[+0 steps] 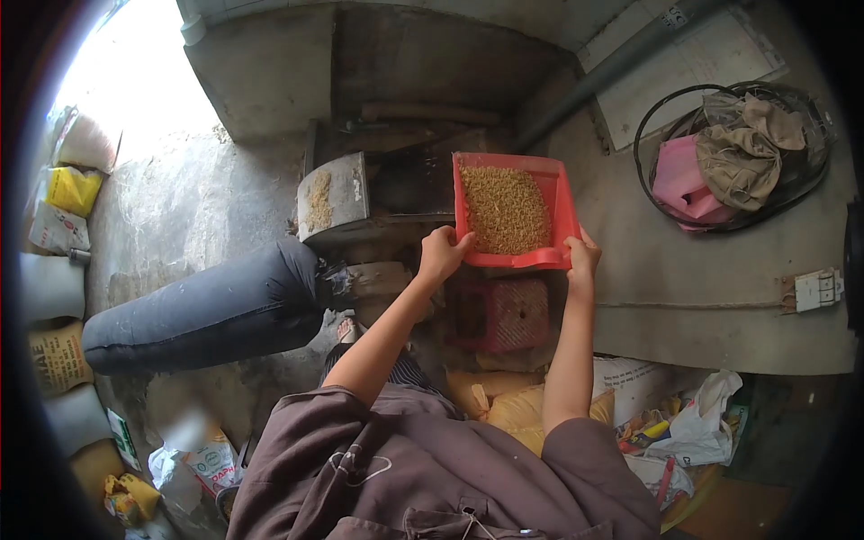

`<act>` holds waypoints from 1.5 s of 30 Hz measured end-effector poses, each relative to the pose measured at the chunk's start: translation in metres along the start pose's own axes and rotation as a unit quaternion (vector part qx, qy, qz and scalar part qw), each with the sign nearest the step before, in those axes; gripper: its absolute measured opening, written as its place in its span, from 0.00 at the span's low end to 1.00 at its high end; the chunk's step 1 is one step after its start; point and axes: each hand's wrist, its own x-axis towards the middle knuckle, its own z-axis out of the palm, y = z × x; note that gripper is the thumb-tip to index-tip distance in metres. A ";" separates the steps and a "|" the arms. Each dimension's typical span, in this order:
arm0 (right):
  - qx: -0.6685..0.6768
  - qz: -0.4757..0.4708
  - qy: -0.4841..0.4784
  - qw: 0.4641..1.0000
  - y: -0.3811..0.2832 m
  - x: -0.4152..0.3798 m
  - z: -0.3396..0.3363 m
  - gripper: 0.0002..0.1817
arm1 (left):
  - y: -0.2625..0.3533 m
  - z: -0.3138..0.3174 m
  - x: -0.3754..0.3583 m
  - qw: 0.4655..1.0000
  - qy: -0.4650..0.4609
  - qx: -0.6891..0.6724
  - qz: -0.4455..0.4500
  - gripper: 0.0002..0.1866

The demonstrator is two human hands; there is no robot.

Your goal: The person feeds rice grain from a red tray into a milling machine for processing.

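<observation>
A red plastic dustpan is held out in front of me, with a layer of yellowish-brown grain spread over its floor. My left hand grips its near left corner, thumb along the rim. At the near right corner, my right hand is closed on the wall. Just left of the dustpan, a pale curved ledge carries a small patch of similar grain. Beneath the dustpan, a red plastic stool stands on the floor.
A stuffed dark blue sack lies to the left. On the right wall hangs a black-rimmed bundle of cloth, with a white socket below it. Yellow sacks and a white plastic bag lie near my right side. A pipe slants across the wall.
</observation>
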 end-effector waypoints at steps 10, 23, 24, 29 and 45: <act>0.040 0.019 -0.012 0.999 0.015 -0.024 -0.021 0.30 | 0.004 0.011 -0.012 0.997 0.018 0.017 0.076 0.16; 0.037 0.001 -0.010 0.999 0.011 -0.022 -0.039 0.29 | 0.009 0.021 -0.023 0.998 -0.007 0.038 0.058 0.17; 0.037 0.001 -0.010 0.999 0.010 -0.023 -0.041 0.29 | 0.008 0.022 -0.023 0.997 -0.004 0.043 0.062 0.17; 0.027 -0.002 -0.017 1.000 0.009 -0.019 -0.042 0.29 | 0.009 0.024 -0.025 0.998 -0.009 0.029 0.048 0.17; -0.014 0.031 -0.012 0.999 0.004 -0.002 -0.019 0.29 | 0.005 0.016 -0.008 0.999 0.012 0.044 -0.001 0.17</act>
